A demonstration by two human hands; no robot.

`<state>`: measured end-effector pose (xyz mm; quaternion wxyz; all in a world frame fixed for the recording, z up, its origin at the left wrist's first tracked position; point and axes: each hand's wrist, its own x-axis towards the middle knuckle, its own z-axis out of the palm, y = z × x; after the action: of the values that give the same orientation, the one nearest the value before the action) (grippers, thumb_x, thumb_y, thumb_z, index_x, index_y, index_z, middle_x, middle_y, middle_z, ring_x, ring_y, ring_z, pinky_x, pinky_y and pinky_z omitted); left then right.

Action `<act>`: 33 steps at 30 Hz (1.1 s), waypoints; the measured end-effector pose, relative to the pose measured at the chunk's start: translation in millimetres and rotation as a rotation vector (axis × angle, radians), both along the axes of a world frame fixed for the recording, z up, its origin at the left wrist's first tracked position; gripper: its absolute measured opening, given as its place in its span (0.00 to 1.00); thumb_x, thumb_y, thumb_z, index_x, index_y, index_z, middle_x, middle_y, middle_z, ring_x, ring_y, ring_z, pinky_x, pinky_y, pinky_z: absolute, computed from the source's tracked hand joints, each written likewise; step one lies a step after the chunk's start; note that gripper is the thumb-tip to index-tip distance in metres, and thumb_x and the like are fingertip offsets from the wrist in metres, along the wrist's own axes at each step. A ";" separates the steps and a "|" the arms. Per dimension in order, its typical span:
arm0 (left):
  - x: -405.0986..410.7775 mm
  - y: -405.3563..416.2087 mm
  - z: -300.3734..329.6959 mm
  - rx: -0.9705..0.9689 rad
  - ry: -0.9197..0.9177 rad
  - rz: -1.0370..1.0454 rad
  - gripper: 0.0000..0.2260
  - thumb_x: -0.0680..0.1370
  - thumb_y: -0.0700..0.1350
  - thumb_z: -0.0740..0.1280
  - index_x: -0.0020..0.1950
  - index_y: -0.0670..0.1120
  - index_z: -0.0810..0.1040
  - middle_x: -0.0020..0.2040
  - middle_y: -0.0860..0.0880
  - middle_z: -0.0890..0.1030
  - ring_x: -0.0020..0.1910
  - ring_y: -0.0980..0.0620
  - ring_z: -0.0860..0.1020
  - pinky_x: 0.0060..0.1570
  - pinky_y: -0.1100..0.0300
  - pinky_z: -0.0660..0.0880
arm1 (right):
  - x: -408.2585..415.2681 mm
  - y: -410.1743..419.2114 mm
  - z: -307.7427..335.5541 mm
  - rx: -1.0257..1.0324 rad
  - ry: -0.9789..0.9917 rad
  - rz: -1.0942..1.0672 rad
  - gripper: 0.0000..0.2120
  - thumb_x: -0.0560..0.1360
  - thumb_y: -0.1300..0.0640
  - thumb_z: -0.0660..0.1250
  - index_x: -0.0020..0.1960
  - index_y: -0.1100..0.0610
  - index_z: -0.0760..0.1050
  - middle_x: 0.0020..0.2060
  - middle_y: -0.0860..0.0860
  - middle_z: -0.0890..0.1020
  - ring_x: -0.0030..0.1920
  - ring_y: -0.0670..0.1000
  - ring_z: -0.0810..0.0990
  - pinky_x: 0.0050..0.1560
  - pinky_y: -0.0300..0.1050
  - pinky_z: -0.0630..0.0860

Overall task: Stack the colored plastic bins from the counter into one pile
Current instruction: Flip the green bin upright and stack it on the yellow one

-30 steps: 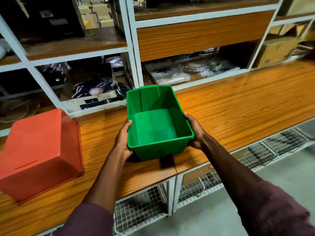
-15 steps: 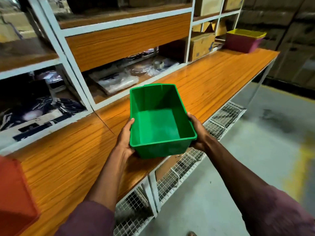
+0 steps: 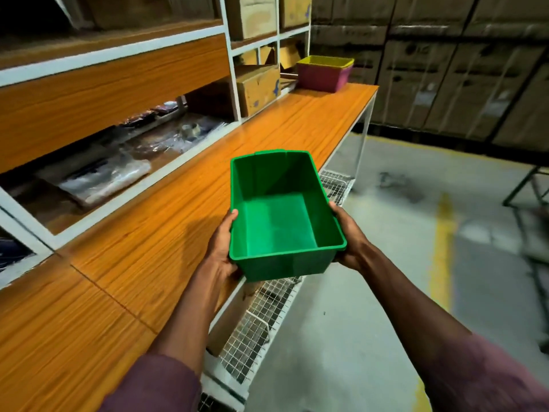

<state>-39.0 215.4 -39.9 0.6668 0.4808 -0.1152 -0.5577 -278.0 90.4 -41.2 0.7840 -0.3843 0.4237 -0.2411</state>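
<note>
An empty green plastic bin (image 3: 279, 221) is held upright in the air over the front edge of the wooden counter (image 3: 166, 221). My left hand (image 3: 221, 248) grips its left side and my right hand (image 3: 346, 236) grips its right side. At the far end of the counter stands a pile of bins (image 3: 323, 73): a yellow one nested in a dark pink one.
White-framed shelves (image 3: 228, 66) with cardboard boxes (image 3: 258, 90) and plastic bags (image 3: 104, 179) run along the back of the counter. Wire mesh baskets (image 3: 261, 319) hang below it. Grey floor with a yellow line (image 3: 442, 248) lies to the right, stacked cartons (image 3: 445, 69) beyond.
The view has swung right along the counter with the green bin carried in both hands. The orange bin has left the frame and the yellow-and-pink pile has come closer.
</note>
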 end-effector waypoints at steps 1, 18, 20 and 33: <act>-6.5 -9.9 -0.1 0.003 -0.007 -0.028 0.21 0.80 0.55 0.65 0.66 0.43 0.80 0.57 0.40 0.84 0.52 0.41 0.83 0.61 0.44 0.76 | -7.8 -6.9 -1.9 0.000 0.007 -0.027 0.26 0.80 0.31 0.57 0.50 0.49 0.82 0.43 0.52 0.87 0.39 0.54 0.85 0.45 0.49 0.74; -114.7 -175.4 -24.7 0.082 0.022 -0.406 0.17 0.83 0.54 0.61 0.56 0.43 0.81 0.44 0.43 0.87 0.39 0.44 0.86 0.37 0.53 0.83 | -143.3 -85.7 -30.2 0.063 0.077 -0.375 0.25 0.78 0.31 0.59 0.58 0.49 0.81 0.46 0.53 0.88 0.44 0.56 0.84 0.47 0.51 0.76; -120.7 -193.1 -33.3 0.081 0.014 -0.415 0.18 0.82 0.54 0.63 0.61 0.43 0.80 0.48 0.42 0.86 0.43 0.42 0.85 0.42 0.50 0.83 | -153.1 -94.4 -36.7 0.077 0.082 -0.414 0.25 0.78 0.31 0.60 0.58 0.50 0.82 0.46 0.53 0.88 0.46 0.57 0.84 0.48 0.52 0.76; -125.6 -333.9 -77.5 0.112 -0.035 -0.568 0.19 0.82 0.53 0.63 0.68 0.42 0.76 0.54 0.40 0.84 0.51 0.38 0.82 0.58 0.39 0.77 | -158.3 -189.0 -84.4 0.165 0.024 -0.633 0.23 0.81 0.35 0.61 0.46 0.49 0.86 0.45 0.53 0.88 0.42 0.55 0.86 0.44 0.50 0.75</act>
<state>-164.5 -118.5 -117.4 0.4543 0.4748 -0.2255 -0.7192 -436.3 -98.6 -125.6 0.6936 -0.1714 0.5494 -0.4333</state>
